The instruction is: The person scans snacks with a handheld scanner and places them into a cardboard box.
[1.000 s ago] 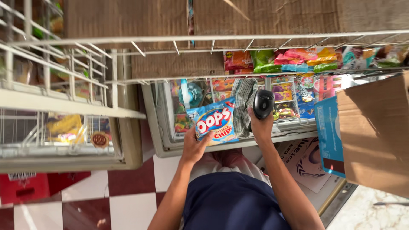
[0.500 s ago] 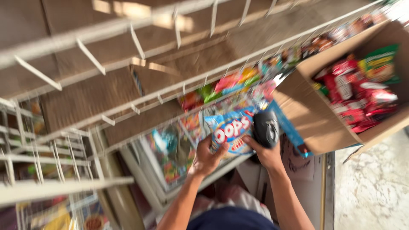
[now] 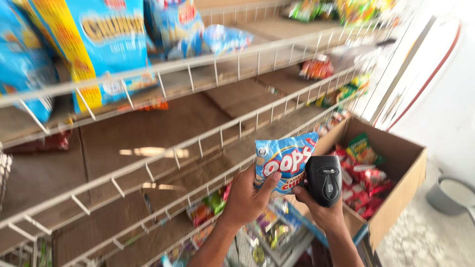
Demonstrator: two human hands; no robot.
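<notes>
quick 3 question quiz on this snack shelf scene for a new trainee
1. True or false: the left hand holds a blue snack packet.
2. What does the right hand hold? A) black handheld scanner B) red cup C) pen
3. Fill in: the cardboard box of red packets sits to the ___ of the hands.

Key:
1. True
2. A, the black handheld scanner
3. right

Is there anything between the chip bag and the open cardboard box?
In the head view, the black scanner, held in the right hand, lies between the chip bag and the cardboard box. The left hand holds the bag.
</notes>
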